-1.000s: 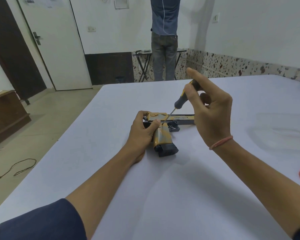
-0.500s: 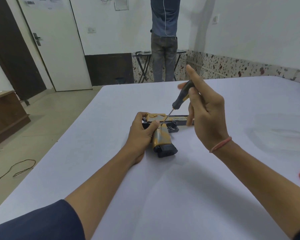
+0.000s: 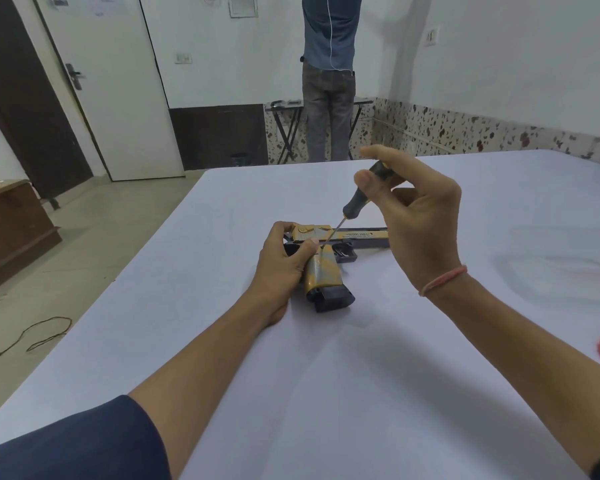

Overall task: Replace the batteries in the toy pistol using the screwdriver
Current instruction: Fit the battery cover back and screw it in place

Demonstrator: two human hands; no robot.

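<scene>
Indoors, white table point(image 3: 430, 375), left hand point(image 3: 284, 268) gripping toy pistol point(image 3: 323, 275), right hand point(image 3: 420, 230) pinching screwdriver point(image 3: 355, 202).

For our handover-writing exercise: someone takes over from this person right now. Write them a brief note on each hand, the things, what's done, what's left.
The left hand grips the toy pistol, lying on its side on the table.
The right hand pinches the screwdriver handle; the tip rests on the top of the pistol's grip, beside the left thumb.
Done: tip placed.
Left: undo the screw, open the cover, swap batteries, close up. No batteries in view.
</scene>
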